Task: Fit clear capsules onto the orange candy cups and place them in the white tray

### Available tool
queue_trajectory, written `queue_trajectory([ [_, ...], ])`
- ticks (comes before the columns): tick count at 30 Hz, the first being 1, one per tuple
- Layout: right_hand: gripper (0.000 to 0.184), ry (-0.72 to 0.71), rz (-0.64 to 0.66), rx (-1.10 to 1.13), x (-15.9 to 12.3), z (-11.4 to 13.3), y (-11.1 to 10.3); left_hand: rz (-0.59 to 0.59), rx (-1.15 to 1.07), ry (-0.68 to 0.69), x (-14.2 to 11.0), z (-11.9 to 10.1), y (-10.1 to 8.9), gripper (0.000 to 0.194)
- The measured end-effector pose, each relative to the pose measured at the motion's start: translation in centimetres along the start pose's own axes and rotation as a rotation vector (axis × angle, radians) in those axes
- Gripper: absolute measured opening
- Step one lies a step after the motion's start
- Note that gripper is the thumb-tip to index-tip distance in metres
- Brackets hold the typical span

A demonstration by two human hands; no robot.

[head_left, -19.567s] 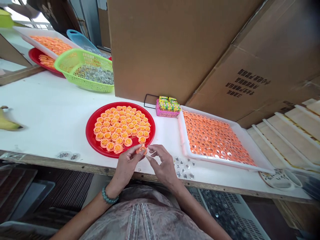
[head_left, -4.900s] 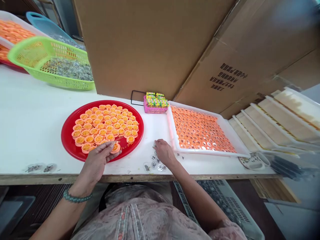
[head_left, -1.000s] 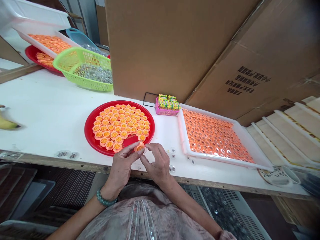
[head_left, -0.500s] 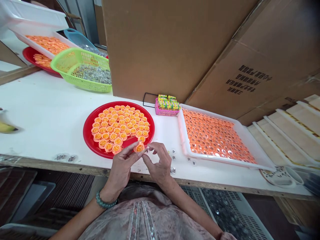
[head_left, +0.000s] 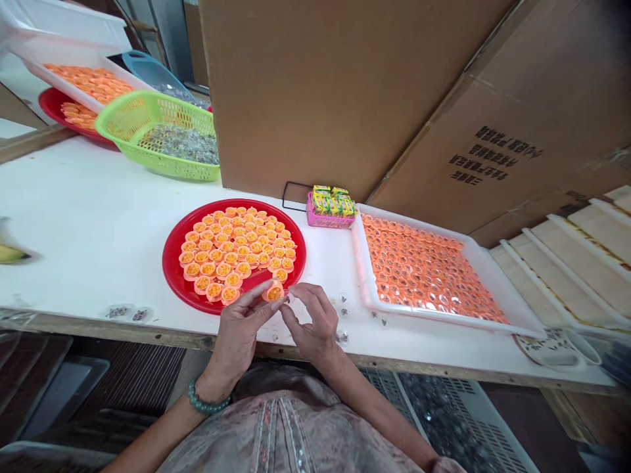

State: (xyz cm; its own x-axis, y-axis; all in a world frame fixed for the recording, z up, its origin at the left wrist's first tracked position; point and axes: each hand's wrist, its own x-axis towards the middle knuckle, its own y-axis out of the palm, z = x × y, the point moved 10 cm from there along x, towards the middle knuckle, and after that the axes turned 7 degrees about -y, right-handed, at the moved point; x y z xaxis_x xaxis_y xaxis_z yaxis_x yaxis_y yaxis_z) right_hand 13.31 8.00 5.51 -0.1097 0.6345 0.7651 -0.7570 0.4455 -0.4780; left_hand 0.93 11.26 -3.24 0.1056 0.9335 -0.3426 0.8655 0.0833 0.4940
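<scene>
My left hand (head_left: 239, 322) pinches a small round orange plastic piece (head_left: 274, 293) with a yellow dotted centre, between thumb and fingers. Close beside it, my right hand (head_left: 315, 322) holds a small clear disc (head_left: 289, 298) with dark specks at its fingertips; whether the disc touches the orange piece I cannot tell. Just beyond both hands lies a red round tray (head_left: 170, 276), bearing many like orange pieces (head_left: 224, 246). Several loose clear discs (head_left: 342, 337) are scattered on the white table to the right of my right hand.
On the right, a white tray (head_left: 365, 282) holds rows of orange pieces with clear tops. A pink basket (head_left: 330, 221) of small yellow-green boxes stands behind. Tall cardboard (head_left: 345, 92) walls the back. A green basket (head_left: 148, 161) of clear pieces sits far left; a banana (head_left: 12, 253) lies left.
The clear disc in my right fingers has turned and shows more plainly beside the orange piece. Both hands stay almost in place; the view has shifted slightly.
</scene>
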Motion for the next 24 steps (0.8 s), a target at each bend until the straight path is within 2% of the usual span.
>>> queue_trajectory([
  [3,0.039,-0.074,0.027,-0.04,0.0,0.5,0.2,-0.001,0.001,-0.001,-0.1,0.1,-0.2,0.042],
  [6,0.038,-0.076,0.017,-0.03,0.0,0.5,0.1,0.005,0.005,0.016,-0.2,-0.1,-0.2,0.042],
  [12,0.029,0.117,-0.024,0.128,-0.7,-0.9,0.3,0.041,0.012,0.035,-0.4,-0.4,0.3,0.042],
  [16,0.024,0.228,-0.03,0.192,-1.2,-1.7,0.8,0.021,-0.004,0.028,-0.4,0.0,0.1,0.043],
  [24,0.022,0.285,-0.023,0.117,-1.1,-1.3,1.1,-0.007,0.015,0.018,-0.2,1.0,-0.1,0.044],
])
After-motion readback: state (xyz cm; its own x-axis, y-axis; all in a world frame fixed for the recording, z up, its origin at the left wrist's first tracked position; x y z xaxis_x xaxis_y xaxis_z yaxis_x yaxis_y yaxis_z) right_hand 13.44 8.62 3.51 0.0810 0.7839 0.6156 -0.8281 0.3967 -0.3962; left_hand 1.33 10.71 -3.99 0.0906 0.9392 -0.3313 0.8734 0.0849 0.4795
